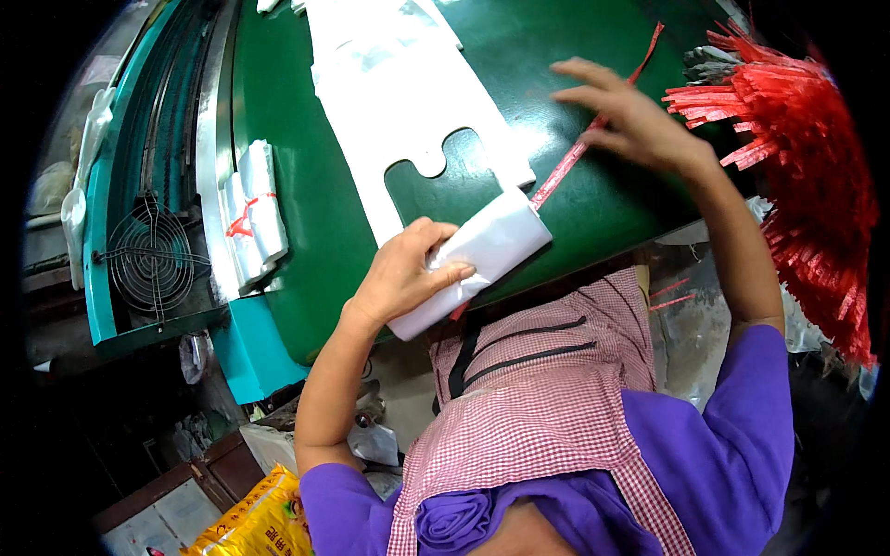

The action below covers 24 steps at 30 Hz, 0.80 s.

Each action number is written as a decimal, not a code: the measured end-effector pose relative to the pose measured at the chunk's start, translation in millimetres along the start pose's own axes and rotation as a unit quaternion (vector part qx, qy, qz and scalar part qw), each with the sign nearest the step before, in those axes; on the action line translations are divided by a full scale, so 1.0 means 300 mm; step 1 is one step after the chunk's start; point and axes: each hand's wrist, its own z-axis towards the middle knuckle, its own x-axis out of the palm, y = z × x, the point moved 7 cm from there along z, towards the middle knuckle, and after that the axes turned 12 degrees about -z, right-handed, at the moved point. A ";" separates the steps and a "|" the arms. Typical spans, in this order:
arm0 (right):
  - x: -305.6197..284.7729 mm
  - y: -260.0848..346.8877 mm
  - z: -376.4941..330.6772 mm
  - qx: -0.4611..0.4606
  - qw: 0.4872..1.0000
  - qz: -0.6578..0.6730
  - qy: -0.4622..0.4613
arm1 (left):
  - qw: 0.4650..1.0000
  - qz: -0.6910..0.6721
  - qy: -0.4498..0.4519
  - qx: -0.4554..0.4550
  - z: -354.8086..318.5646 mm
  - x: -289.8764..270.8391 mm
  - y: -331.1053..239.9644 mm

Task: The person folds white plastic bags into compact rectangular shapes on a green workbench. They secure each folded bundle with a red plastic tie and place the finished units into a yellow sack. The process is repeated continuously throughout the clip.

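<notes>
My left hand (405,271) grips a folded bundle of white plastic bags (505,234) at the front edge of the green tabletop (306,139), thumb lying across its top. A red plastic tie strip (560,174) comes out from beneath the bundle and slants up to the right; a short red end shows below the bundle. Over that strip my right hand (640,119) hovers with fingers apart, and I see nothing gripped in it. Beyond the bundle lies a stack of flat white vest-handle bags (385,102) with a handle cut-out.
At the right hangs a thick bunch of red strips (807,176). A white bundle tied with red (255,213) rests at the table's left side. Left of it are a teal machine frame (102,269) and a round wire fan guard (153,259). A yellow sack (260,519) sits lower left.
</notes>
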 end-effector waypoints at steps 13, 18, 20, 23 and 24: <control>0.045 0.469 0.102 -0.094 0.975 0.200 0.020 | 0.692 -0.717 -0.069 0.040 -0.163 0.192 0.042; 0.040 0.542 -0.043 -0.037 0.955 0.275 0.109 | 0.718 -0.667 -0.137 0.145 -0.168 -0.003 -0.014; 0.019 0.554 -0.070 -0.052 0.952 0.259 0.153 | 0.883 -0.395 -0.191 0.168 -0.171 -0.103 -0.061; -0.031 0.586 -0.005 -0.113 0.953 0.281 0.029 | 0.979 -0.015 -0.152 0.136 -0.099 -0.103 -0.104; -0.045 0.587 0.015 -0.136 0.944 0.299 -0.036 | 0.987 0.032 -0.115 0.111 -0.069 -0.073 -0.076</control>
